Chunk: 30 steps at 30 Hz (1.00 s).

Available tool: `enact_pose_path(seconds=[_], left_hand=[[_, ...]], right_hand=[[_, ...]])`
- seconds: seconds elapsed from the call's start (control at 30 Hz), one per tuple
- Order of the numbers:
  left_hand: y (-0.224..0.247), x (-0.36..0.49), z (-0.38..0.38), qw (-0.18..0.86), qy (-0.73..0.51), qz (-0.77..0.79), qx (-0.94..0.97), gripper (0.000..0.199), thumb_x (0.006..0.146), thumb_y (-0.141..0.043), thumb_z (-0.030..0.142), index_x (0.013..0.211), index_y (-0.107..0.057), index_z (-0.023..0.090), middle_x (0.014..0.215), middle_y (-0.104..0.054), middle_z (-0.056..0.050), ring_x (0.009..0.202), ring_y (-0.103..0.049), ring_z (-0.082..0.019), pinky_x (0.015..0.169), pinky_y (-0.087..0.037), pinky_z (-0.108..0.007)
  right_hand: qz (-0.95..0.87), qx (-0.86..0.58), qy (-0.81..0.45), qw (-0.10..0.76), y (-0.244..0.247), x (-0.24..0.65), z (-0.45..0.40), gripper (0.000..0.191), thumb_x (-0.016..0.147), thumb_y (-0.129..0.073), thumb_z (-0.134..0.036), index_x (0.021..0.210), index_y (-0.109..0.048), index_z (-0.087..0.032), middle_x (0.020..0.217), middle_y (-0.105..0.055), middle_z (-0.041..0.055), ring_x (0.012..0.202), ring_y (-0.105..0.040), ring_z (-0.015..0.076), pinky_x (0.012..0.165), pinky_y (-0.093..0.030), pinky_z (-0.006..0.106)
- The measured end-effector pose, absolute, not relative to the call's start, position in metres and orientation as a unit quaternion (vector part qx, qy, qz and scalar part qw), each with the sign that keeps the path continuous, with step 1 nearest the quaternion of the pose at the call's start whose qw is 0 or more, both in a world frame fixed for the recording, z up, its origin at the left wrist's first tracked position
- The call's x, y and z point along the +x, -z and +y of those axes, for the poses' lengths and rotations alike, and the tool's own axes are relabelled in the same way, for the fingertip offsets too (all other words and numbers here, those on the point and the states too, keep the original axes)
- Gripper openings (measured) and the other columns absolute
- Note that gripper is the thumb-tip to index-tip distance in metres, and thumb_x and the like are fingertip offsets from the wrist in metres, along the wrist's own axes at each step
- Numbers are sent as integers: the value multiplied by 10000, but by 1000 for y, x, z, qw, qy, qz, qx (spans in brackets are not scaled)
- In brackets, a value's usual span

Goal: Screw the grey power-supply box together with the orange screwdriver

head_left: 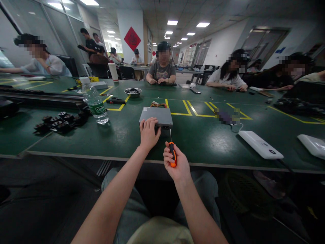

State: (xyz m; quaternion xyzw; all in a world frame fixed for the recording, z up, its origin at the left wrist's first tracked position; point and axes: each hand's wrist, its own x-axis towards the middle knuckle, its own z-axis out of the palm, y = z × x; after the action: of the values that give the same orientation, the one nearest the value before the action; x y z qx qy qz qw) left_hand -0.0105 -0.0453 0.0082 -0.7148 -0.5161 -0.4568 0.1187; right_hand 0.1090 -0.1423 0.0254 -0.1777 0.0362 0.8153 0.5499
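Observation:
A grey metal computer power supply unit (pixel 162 115) sits on the green table in front of me, with a bundle of coloured cables (pixel 158 104) at its far side. My left hand (pixel 149 134) holds it at the near left edge, fingers over the top and thumb down by the front face. In my right hand (pixel 177 161) is an orange and black screwdriver (pixel 173 154), gripped by its handle. Its thin shaft points away from me, and the tip is at the unit's near right corner. Whether the tip sits in a screw is too small to tell.
Left of the unit stand a water bottle (pixel 98 105) and a pile of black parts (pixel 62 122). A metal bowl (pixel 132 93) and a black tool (pixel 116 101) lie farther back. A white power bank (pixel 261 145) lies right. Several people sit around the table (pixel 208 135).

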Motion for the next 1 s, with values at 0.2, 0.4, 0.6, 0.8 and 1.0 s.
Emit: enact_pose_path(seconds=[0.2, 0.4, 0.6, 0.8, 1.0], left_hand=[[-8, -11, -45, 120, 456, -515, -716, 254, 802, -518, 236, 1053, -482, 219, 1162, -573, -50, 1163, -461, -206, 1067, -196, -408], [-9, -11, -45, 115, 455, -516, -717, 244, 805, -513, 236, 1047, -488, 217, 1168, -572, -53, 1171, -457, -204, 1070, -194, -411], [-9, -11, -46, 115, 456, -516, -716, 250, 804, -513, 229, 1052, -486, 216, 1164, -573, -54, 1170, -457, -203, 1070, -198, -410], [-9, -11, -46, 114, 455, -514, -718, 246, 810, -509, 240, 1054, -483, 216, 1168, -572, -55, 1167, -460, -203, 1069, -197, -414], [-9, -11, -45, 115, 456, -515, -717, 248, 805, -508, 234, 1052, -485, 221, 1167, -572, -57, 1168, -462, -212, 1065, -201, -417]], right_hand=[[74, -157, -824, 539, -28, 109, -142, 247, 939, -318, -242, 764, -454, -132, 643, -441, -30, 386, -358, -11, 278, -281, 52], [33, -119, -833, 539, -25, 110, -143, 321, 958, -239, -287, 835, -490, -129, 611, -429, -42, 412, -377, 3, 315, -330, 54], [23, -179, -817, 547, -25, 108, -142, 266, 939, -313, -288, 823, -494, -131, 632, -460, -31, 381, -341, 4, 275, -290, 77], [56, -146, -821, 549, -27, 108, -143, 271, 950, -294, -261, 792, -470, -127, 644, -451, -29, 389, -363, -4, 286, -303, 58], [45, -174, -819, 545, -25, 109, -143, 260, 947, -302, -259, 861, -503, -119, 634, -445, -31, 411, -393, 7, 320, -344, 71]])
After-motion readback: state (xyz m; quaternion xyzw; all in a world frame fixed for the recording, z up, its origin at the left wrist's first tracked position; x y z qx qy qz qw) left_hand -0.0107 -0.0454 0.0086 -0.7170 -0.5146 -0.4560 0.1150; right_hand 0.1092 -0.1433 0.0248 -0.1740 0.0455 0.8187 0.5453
